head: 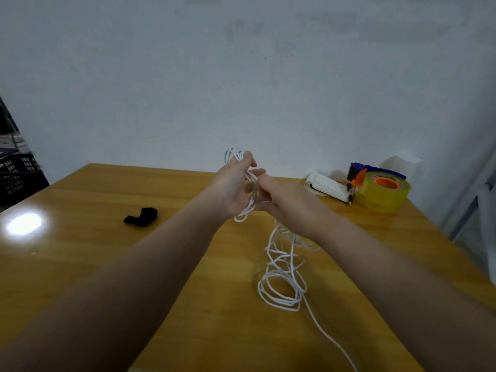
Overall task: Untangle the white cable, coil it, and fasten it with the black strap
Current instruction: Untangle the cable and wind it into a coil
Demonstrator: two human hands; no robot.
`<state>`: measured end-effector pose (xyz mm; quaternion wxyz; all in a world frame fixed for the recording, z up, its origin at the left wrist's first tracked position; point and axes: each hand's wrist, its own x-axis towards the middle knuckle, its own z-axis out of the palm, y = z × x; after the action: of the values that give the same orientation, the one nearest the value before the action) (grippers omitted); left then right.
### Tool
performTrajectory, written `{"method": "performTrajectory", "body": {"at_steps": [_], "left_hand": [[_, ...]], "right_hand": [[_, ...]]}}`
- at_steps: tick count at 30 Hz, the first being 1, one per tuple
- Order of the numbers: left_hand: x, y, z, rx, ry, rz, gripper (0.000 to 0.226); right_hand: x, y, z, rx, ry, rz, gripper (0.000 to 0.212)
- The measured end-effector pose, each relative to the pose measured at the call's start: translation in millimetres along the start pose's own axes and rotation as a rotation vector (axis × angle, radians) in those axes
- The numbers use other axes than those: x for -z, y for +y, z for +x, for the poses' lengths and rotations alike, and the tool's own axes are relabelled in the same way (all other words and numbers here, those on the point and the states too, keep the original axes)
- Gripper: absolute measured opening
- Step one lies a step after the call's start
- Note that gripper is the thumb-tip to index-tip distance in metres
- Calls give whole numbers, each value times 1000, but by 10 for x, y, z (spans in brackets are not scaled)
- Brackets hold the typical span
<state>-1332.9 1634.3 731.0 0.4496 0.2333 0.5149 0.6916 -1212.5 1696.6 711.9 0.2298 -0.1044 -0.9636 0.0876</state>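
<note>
**cam_guy:** where's the white cable (281,277) at right now?

**rig_op:** Split in two, from what I get on my head-cam feed. A bunch of small loops is up in the air over the middle of the desk (107,264), bundled in the left hand (233,186). Its fingers are curled right round the bundle, with loops poking out at 12 o'clock above the fist and at 6 o'clock below it. The rest is a loose, messy pile lying on the desk at about 5 o'clock from the hands. One single strand trails off the pile toward 5 o'clock and out the bottom edge of the frame.

**cam_guy:** and the other hand?

**rig_op:** The right hand (284,202) is jammed up against the left one, at its 3 o'clock. The fingers are bent in, with thumb and fingertips closed on the cable right at the bundle. It's blurry there, so I can't tell how many strands it's got.

**cam_guy:** strap?

**rig_op:** The black strap (141,216) is lying crumpled on the desk at 9 o'clock from the hands, well apart from them. Over at 3 o'clock, near the far right corner, there's a yellow tape roll (375,200) with a notepad (324,187) and a pen (349,193) just beside it. There's a dark crate (18,173) off the desk at 9 o'clock, and a pale wall (241,76) behind it all.
</note>
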Motion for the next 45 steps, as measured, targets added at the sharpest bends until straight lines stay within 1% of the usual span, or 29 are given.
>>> {"method": "performTrajectory", "body": {"at_steps": [2,4,7,9,12,14,15,17,18,20,22,23,26,29,31,34,36,38,39,41,43,44,45], "left_hand": [[-21,-19,-43,5,-31,92,19],[-32,-64,-58,-24,-36,199,21],[-25,-138,-54,-129,-59,515,23],[-38,-155,-78,-174,-66,688,27],[-28,-170,-84,-168,-103,810,29],[-3,-177,-87,-161,-107,876,29],[11,-200,-72,-151,-124,883,28],[24,-266,-63,-144,-165,778,30],[34,-308,-52,-165,-160,719,30],[75,-373,-9,-240,-98,674,30],[143,-376,23,-281,-49,612,31],[183,-349,30,-272,-29,560,31],[331,-265,54,-213,13,444,31],[398,-308,79,-197,-9,459,29],[391,-339,75,-181,-33,497,28],[374,-334,75,-183,-70,601,32],[374,-328,89,-221,-14,683,34],[383,-333,108,-265,51,712,32],[381,-338,114,-302,70,703,31],[363,-334,124,-394,99,703,30],[324,-298,141,-477,155,786,30],[307,-271,151,-501,186,818,30],[291,-245,161,-508,207,829,31]], "right_hand": [[18,-17,13,-114,13,10,44],[12,-18,5,-199,20,-30,58],[-54,-8,-14,-290,16,-150,74],[-105,-5,-26,-334,19,-178,82],[-174,9,-48,-387,-2,-104,86],[-212,9,-56,-405,-7,20,84],[-225,8,-49,-408,7,98,80],[-217,9,-19,-400,49,266,61],[-196,12,-9,-389,47,337,54],[-142,42,-12,-339,-23,454,50],[-116,111,-45,-285,-123,484,44],[-103,156,-70,-281,-162,470,38],[-16,269,-148,-336,-251,507,18],[75,312,-147,-370,-216,520,7],[76,298,-104,-388,-147,463,8],[64,266,-86,-424,-90,512,9],[74,244,-126,-395,-127,609,6],[74,202,-159,-356,-148,802,3],[76,167,-158,-357,-148,880,6],[89,88,-124,-400,-190,920,16],[82,26,-69,-421,-247,849,31],[84,12,-41,-415,-236,795,44],[78,4,-16,-413,-198,756,51]]}}
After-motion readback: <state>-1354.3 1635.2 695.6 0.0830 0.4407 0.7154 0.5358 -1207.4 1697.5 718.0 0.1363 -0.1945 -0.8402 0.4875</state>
